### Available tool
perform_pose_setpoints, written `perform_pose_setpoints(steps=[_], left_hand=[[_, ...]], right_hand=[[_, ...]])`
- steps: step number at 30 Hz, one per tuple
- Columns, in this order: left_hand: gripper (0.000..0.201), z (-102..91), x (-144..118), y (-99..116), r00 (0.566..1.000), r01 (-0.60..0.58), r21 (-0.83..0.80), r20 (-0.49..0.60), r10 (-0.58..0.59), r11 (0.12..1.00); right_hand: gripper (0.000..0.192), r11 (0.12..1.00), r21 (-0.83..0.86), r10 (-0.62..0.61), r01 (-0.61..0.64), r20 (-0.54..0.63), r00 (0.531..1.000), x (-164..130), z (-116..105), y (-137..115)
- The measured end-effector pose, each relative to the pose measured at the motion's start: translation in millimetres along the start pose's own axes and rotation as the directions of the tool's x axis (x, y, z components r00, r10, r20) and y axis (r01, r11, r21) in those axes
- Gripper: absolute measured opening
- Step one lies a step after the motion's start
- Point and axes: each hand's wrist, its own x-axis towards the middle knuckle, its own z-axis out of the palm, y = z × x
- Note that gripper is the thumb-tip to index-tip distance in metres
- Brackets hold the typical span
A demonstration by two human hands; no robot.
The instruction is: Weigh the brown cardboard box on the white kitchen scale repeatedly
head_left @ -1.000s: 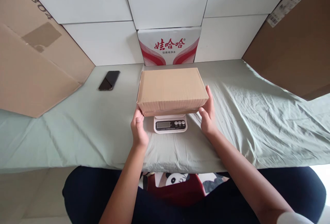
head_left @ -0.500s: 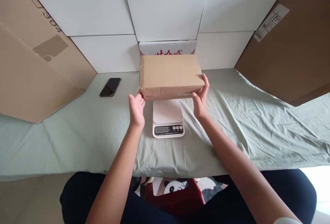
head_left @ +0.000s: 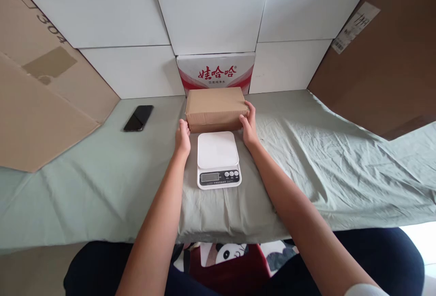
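Here the closed cardboard box [head_left: 215, 108] sits on the cloth-covered counter [head_left: 323, 160], just behind the white kitchen scale [head_left: 218, 160] and in front of the red-and-white printed carton [head_left: 215, 71] at the wall — so the scale's platform is bare. The left hand [head_left: 182, 137] presses its fingertips to the box's near left corner; the right hand [head_left: 249, 125] cups the right end, each grip half-open and flat against cardboard, bracing it from both sides. A black phone [head_left: 138, 118] lies well apart to the left.
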Motion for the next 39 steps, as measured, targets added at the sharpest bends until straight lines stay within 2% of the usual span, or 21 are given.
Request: perform_pose_setpoints(steps=[3,5,8,10,13,17,25,32,35,39], left_hand=[[0.098,-6.1,1.0,7.6,0.996,0.011,0.036,-0.087,-0.008,0.999],[0.099,-16.6,4.2,14.2,0.985,-0.008,0.041,-0.172,0.014,0.999],[0.097,-32.2,8.2,22.5,0.960,-0.012,0.001,-0.281,0.012,1.000],[0.092,-35.0,8.2,24.2,0.953,0.012,-0.028,-0.303,-0.020,1.000],[0.085,-26.1,4.8,21.0,0.966,0.053,-0.027,-0.252,-0.058,0.998],[0.088,-12.1,1.0,13.3,0.987,0.076,0.016,-0.141,-0.073,0.997],[0.095,-10.1,-0.6,8.9,0.993,0.074,0.038,-0.096,-0.070,0.997],[0.096,-2.5,-3.8,3.9,0.995,0.070,0.070,-0.070,-0.065,0.995],[0.099,-4.0,-6.2,5.0,0.999,-0.001,0.118,-0.048,0.006,0.993],[0.091,-7.3,-18.3,17.3,0.973,-0.232,0.249,0.050,0.226,0.940]], right_hand=[[0.079,1.000,-0.009,0.004,-0.004,-0.044,0.999,1.5,-5.8,6.0],[0.082,1.000,-0.024,0.013,-0.016,-0.123,0.992,3.0,-14.8,11.6],[0.084,0.995,-0.018,0.088,-0.094,-0.216,0.972,5.6,-31.3,20.0],[0.084,0.991,-0.005,0.127,-0.132,-0.229,0.965,6.5,-38.4,24.4],[0.080,0.993,-0.023,0.110,-0.117,-0.190,0.976,5.6,-37.9,27.2],[0.080,0.997,-0.045,0.054,-0.058,-0.087,0.995,1.8,-27.0,25.1],[0.088,0.995,0.047,0.085,-0.086,0.019,0.996,-1.9,-16.6,13.3],[0.097,0.999,-0.039,0.025,-0.022,0.084,0.996,-4.3,-9.6,6.3],[0.099,1.000,-0.031,-0.002,0.004,0.078,0.997,-4.0,-7.6,4.4],[0.096,0.986,-0.046,-0.159,0.161,0.048,0.986,-5.2,-4.3,-7.7]])
